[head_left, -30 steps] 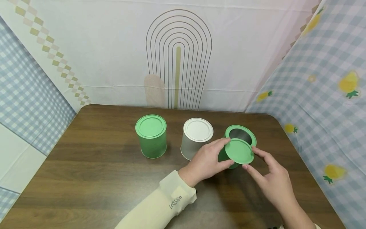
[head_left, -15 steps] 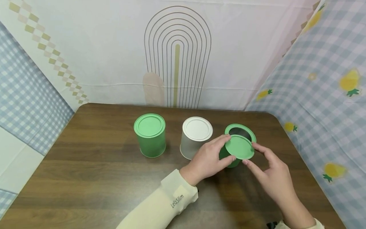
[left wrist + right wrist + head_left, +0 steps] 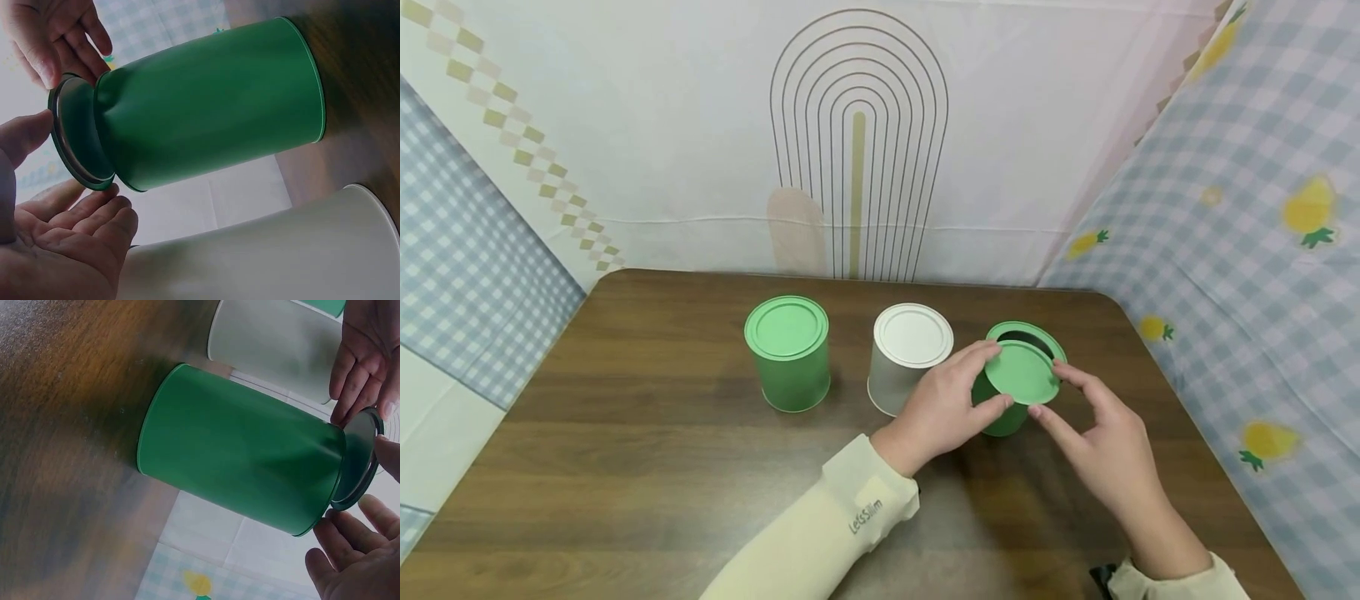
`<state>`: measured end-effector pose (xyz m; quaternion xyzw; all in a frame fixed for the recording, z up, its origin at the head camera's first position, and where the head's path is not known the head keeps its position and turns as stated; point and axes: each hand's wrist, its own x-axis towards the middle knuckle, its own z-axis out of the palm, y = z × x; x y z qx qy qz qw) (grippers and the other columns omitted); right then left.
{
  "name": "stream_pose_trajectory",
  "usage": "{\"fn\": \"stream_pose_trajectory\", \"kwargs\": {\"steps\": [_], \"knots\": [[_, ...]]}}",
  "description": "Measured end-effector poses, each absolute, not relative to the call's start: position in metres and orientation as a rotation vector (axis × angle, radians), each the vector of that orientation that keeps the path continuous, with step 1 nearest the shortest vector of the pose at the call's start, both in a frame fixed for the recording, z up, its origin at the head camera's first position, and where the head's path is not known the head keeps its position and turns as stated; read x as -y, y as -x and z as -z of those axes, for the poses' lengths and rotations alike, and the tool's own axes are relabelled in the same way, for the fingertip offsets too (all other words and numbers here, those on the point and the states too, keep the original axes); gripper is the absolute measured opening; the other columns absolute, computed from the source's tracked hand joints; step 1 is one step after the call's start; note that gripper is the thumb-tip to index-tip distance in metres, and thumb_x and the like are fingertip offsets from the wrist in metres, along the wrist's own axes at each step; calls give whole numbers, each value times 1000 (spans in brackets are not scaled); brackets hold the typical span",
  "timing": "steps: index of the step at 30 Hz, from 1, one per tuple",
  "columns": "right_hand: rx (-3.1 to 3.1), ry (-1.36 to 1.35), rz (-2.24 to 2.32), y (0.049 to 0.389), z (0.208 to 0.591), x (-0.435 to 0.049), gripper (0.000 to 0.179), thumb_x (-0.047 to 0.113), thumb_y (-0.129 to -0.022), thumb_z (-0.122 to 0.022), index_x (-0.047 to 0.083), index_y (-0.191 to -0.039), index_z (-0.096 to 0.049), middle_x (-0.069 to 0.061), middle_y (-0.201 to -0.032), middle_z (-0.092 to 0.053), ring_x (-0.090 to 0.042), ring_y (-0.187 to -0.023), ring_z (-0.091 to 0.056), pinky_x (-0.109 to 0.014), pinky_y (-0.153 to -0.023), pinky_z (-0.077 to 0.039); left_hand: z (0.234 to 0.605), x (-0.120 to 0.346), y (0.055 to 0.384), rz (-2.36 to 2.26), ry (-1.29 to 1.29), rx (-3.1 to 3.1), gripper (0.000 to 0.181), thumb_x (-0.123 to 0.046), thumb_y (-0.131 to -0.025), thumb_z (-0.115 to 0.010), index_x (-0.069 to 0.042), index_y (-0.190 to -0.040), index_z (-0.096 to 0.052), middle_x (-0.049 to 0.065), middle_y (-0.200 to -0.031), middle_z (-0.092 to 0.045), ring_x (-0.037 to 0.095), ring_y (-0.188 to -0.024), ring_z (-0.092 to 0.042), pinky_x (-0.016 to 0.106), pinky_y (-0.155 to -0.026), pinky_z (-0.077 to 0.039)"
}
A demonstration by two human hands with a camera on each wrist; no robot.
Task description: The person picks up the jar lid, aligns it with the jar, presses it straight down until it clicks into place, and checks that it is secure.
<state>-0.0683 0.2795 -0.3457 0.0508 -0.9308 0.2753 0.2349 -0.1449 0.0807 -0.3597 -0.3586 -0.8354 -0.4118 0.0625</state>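
Observation:
A round green lid (image 3: 1021, 372) is held by its edge between both hands, tilted over the mouth of an uncovered green can (image 3: 1004, 422). The left hand (image 3: 942, 408) pinches the lid's left side between thumb and fingers. On the opposite side the right hand (image 3: 1108, 442) pinches it too. Both wrist views show the lid (image 3: 80, 134) slanted at the can's rim, with a gap along one side. In the right wrist view the can (image 3: 244, 450) stands on the table, its dark inside partly covered by the lid in the head view.
A white can (image 3: 913, 335) with its lid on stands just left of the left hand. Farther left is a second green can (image 3: 787, 358), also lidded. The brown wooden table (image 3: 647, 467) ends at a white patterned cloth (image 3: 700, 125) behind and a checked cloth (image 3: 1225, 275) at right.
Both hands have moved the green lid up and away over the can, so less of the can's dark opening shows. The view has shifted slightly. The other cans stay where they were.

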Motion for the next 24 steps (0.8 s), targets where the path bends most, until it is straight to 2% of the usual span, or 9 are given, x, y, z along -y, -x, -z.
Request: {"fn": "stream_pose_trajectory", "kwargs": {"steps": [8,24], "knots": [[2552,-152,-773,73,347,-282,58,14,-81,-85,4,-133,-61,-19,-130,-64,-45,-120,-58,-63,-89,-47,360,-84,148,1262,1053,2558,61,-27,-94,-71,-4,-146,-49,8,-150,-50,18,-137,-48,28,-112,-40],[2552,-164,-768,85,350,-292,57,10,-82,-82,3,-134,-60,-16,-138,-61,-43,-121,-58,-62,-89,-47,366,-100,155,1249,998,2516,67,-28,-93,-71,-3,-149,-44,9,-149,-51,19,-135,-51,30,-109,-43]]}}
